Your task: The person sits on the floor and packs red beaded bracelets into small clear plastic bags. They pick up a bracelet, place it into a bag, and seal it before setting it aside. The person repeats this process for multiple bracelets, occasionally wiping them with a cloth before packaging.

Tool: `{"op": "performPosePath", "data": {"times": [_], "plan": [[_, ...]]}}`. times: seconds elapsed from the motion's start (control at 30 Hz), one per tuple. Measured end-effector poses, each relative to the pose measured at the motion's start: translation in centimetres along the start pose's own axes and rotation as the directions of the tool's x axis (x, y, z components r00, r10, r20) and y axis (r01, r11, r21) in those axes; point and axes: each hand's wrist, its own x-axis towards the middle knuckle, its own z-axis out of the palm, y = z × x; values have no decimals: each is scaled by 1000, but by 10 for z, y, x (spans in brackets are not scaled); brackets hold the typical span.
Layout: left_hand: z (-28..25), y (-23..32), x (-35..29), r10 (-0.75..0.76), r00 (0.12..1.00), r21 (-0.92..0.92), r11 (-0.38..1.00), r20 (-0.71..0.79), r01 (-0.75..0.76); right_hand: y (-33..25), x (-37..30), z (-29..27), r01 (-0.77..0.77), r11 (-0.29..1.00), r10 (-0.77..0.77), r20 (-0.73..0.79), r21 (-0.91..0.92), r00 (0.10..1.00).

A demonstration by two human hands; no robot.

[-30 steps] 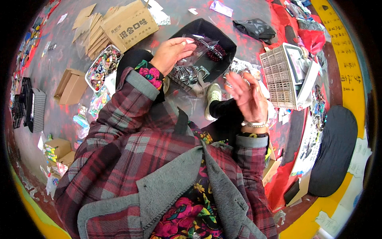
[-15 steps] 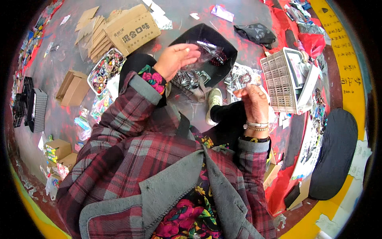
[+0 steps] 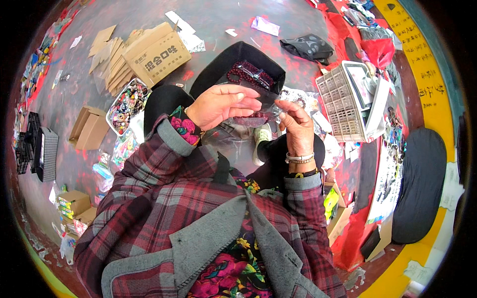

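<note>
- Right hand brings thumb and forefinger to a narrow gap at the edge of a clear plastic bag; whether they pinch it, I cannot tell.
- Left hand has its fingers stretched out and its thumb laid along them, tips touching or just beside the film; its hold cannot be made out.
- The bag spans the short gap between both sets of fingertips, over the near side of a black box.
- Half a second ago the right hand was well apart from the bag; now it has come in to meet it.
- Left hand and film partly block the view into the box, where a dark red spotted packet lies, more exposed than before.
- A pale shoe shows below the hands.
- Silvery packaging lies right of the box, then a pale plastic crate.
- Leftward sit small coloured items in a tub, with a printed cardboard box beyond.
- Farther off lie a black patterned bag and a purplish packet.
</note>
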Motion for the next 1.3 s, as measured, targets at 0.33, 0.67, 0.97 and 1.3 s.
{"op": "performPosePath", "data": {"times": [0.33,0.67,0.97,1.3], "plan": [[4,3,0,13,1000,197,980,4,-14,-9,-8,7,92,993,-99,-85,-75,992],[2,8,-3,58,997,359,931,45,-70,-20,-15,13,51,993,-60,-90,-108,994],[10,16,-9,43,998,214,975,52,-53,-16,-18,13,66,998,-63,-114,18,992],[6,13,-10,87,994,238,966,65,-100,-6,-18,12,33,982,-18,-79,184,997]]}}
